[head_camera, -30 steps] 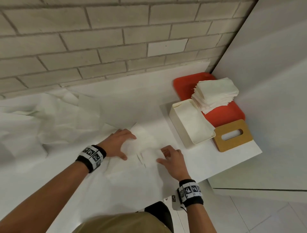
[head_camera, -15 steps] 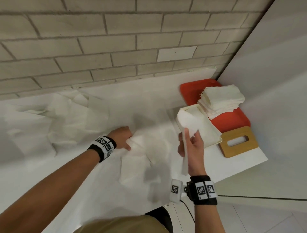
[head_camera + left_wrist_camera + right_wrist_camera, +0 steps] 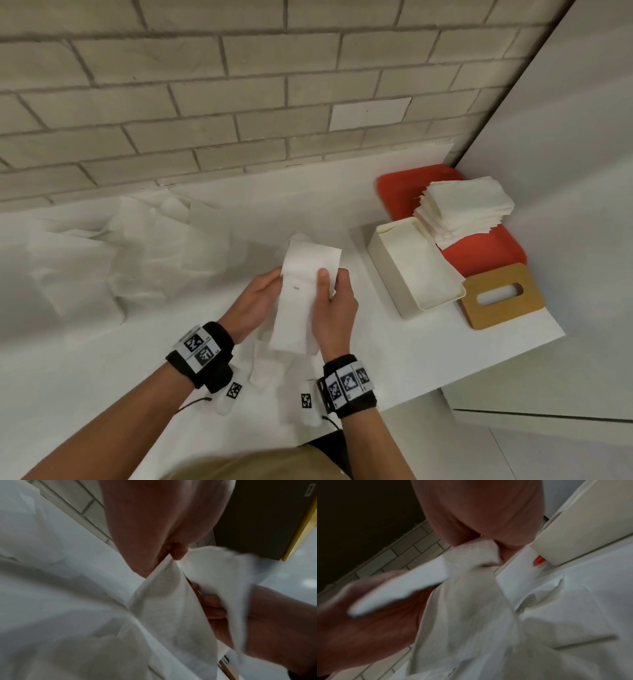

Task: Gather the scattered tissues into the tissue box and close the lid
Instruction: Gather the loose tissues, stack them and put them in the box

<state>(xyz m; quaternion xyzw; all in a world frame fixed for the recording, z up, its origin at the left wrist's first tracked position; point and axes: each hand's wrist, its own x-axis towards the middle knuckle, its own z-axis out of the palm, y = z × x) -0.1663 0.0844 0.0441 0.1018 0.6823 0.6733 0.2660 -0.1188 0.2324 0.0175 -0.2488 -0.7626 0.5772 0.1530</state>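
Observation:
A white tissue (image 3: 301,294) hangs lifted above the white table, held between both hands. My left hand (image 3: 255,301) pinches its left edge, and the left wrist view shows thumb and finger closed on the tissue (image 3: 164,591). My right hand (image 3: 334,301) grips its right side, thumb on top; the right wrist view shows the tissue (image 3: 471,601) bunched in that grip. The cream tissue box (image 3: 387,270) stands open to the right with tissues inside. Its wooden lid (image 3: 501,296), with an oval slot, lies flat beside the box. Several scattered tissues (image 3: 113,260) lie at the left.
A red tray (image 3: 479,253) behind the box carries a stack of folded tissues (image 3: 466,209). A brick wall runs along the back and a white panel closes the right side. The table's front right edge (image 3: 479,373) drops to the floor. More tissue lies under my wrists.
A second ago both hands pressed tissues flat on the table. The right hand then lifted one, and now both hands hold it up together in front of me.

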